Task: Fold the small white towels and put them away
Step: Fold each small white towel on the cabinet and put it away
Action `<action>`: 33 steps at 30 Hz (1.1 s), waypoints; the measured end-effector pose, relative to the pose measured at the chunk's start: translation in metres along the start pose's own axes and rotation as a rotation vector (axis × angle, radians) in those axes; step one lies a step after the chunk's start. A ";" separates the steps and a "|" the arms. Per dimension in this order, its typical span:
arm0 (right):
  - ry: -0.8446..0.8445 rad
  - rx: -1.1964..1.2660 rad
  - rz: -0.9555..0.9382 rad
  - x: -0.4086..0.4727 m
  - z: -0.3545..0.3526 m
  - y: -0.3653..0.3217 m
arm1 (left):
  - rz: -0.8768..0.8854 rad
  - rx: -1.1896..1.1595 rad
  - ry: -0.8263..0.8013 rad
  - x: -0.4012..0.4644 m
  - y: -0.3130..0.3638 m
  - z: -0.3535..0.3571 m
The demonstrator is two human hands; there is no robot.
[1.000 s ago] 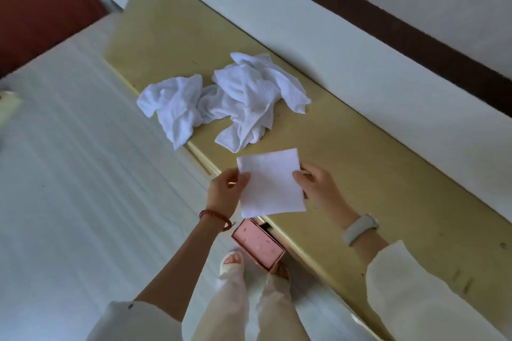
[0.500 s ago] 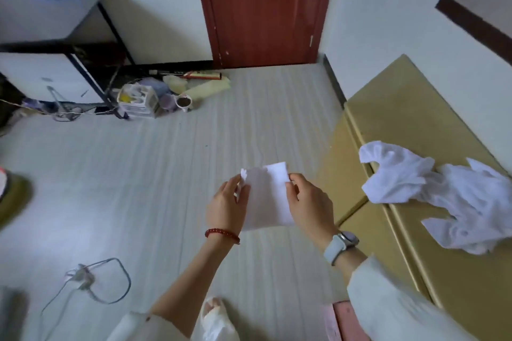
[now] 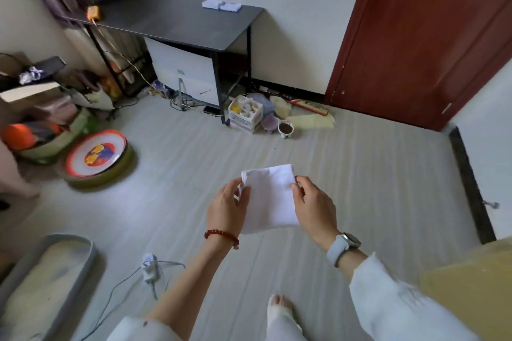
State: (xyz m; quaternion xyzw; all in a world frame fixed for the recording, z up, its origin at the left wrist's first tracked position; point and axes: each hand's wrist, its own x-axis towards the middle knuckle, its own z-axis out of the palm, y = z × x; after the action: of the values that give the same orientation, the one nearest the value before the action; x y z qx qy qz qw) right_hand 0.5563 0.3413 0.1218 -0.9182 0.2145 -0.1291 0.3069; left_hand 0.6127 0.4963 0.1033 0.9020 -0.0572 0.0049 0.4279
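I hold the folded towel (image 3: 270, 199) up over the floor, my left hand (image 3: 225, 209) and right hand (image 3: 314, 209) each pinching an upper corner so it stays flat, probably heading for the folded pile (image 3: 221, 5) on the black desk (image 3: 171, 18).

A home room: desk (image 3: 177, 18), red door (image 3: 421, 36), cluttered floor (image 3: 194, 174)

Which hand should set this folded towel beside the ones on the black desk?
Probably the right hand: it pinches the towel on the side nearer the folded stack. The left hand only steadies the far edge.
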 end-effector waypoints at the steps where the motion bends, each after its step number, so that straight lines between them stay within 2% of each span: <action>1: -0.012 0.011 -0.009 0.015 0.009 -0.008 | -0.020 -0.008 0.007 0.016 -0.007 -0.004; 5: -0.079 0.075 -0.077 0.109 0.067 -0.051 | -0.070 -0.025 0.070 0.119 -0.032 -0.023; 10: -0.326 0.215 -0.154 0.267 0.149 -0.115 | -0.125 -0.008 0.101 0.287 -0.051 -0.056; 12: -0.371 0.249 -0.174 0.327 0.172 -0.149 | -0.138 0.018 0.112 0.352 -0.057 -0.075; 20: -0.539 0.272 -0.260 0.495 0.267 -0.276 | -0.241 -0.010 0.217 0.539 -0.110 -0.143; 26: -0.546 0.288 -0.231 0.626 0.356 -0.350 | -0.220 -0.065 0.214 0.708 -0.162 -0.172; 33: -0.433 0.317 -0.063 0.791 0.418 -0.423 | -0.153 -0.110 0.050 0.935 -0.184 -0.192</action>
State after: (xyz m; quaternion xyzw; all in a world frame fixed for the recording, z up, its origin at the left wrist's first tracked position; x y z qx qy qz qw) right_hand 1.5352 0.4842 0.1412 -0.8712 0.0926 0.0287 0.4812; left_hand 1.5685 0.6675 0.1370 0.8784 0.0226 -0.0084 0.4773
